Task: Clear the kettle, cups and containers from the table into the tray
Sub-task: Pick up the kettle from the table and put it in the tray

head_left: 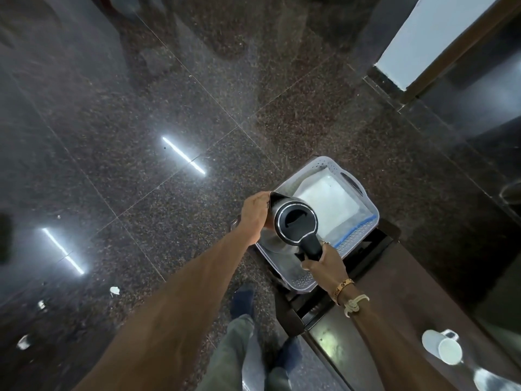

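**Item 1: kettle [296, 224].** Steel body, black lid with a chrome ring, black handle. It is being held upright over the near left part of the tray, with the spout pointing away to the left. Whether its base is touching the tray floor cannot be told.

**Item 2: right hand [324, 259].** It is gripping the kettle's handle, with the fingers clamped round the lower end. The wrist is wearing a gold bangle [342, 287] and a cream knotted thread [356, 303].

**Item 3: left hand [255, 213].** It is steadying the kettle on the spout side. The fingers [263, 196] are curling against the steel wall just beside the spout tip, and the back of the hand is facing the camera.

**Item 4: tray [324, 162].** White perforated plastic with cut-out side grips. It is sitting at the far end of the bench, with blue showing along its right wall. A white liner [329, 201] is lying flat over its floor.

**Item 5: bench [394, 280].** Dark and glossy, it is running along the right side of the view and carrying the tray.

**Item 6: cup [442, 345].** White, with a handle, it is standing on the near end of the bench, well apart from the tray.

**Item 7: floor [141, 108].** Dark speckled stone tiles are reflecting two strip lights. The person's grey trouser legs [239, 348] and dark shoes are showing below the arms.
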Available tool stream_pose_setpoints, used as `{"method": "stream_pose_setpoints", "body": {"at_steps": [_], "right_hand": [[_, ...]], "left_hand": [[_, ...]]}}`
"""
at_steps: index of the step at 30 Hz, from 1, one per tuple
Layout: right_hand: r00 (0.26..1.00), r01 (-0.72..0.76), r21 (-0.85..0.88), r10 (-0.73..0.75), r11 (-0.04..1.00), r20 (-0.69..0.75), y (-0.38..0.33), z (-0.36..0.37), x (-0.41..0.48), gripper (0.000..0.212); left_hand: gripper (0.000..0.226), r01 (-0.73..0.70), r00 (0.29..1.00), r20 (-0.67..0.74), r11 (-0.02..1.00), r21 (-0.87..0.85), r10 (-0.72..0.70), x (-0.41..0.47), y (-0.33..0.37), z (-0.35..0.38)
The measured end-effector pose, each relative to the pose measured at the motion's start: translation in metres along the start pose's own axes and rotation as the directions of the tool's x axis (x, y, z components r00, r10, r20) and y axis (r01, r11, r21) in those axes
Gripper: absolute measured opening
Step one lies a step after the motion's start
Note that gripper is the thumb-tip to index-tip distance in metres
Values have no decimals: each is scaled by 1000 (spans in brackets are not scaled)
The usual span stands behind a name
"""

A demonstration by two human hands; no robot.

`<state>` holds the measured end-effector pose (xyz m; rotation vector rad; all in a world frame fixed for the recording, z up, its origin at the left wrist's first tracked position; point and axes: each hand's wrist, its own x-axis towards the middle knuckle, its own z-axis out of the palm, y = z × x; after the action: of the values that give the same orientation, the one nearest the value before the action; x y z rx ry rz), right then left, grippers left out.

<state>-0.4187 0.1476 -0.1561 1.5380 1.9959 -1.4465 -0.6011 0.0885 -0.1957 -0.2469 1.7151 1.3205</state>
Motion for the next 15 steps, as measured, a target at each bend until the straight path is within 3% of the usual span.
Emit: {"method": "stream_pose_setpoints", "body": {"at_steps": [8, 15], "right_hand": [[999, -5, -9, 6, 1000, 39, 8, -4, 12, 26], [1000, 20, -174, -17, 985, 19, 7, -5, 16, 19]], "left_hand": [[28, -7, 1000, 16, 1000, -23, 7, -3, 3, 4], [25, -1, 1000, -26, 997, 74, 3, -8, 5, 11]]}}
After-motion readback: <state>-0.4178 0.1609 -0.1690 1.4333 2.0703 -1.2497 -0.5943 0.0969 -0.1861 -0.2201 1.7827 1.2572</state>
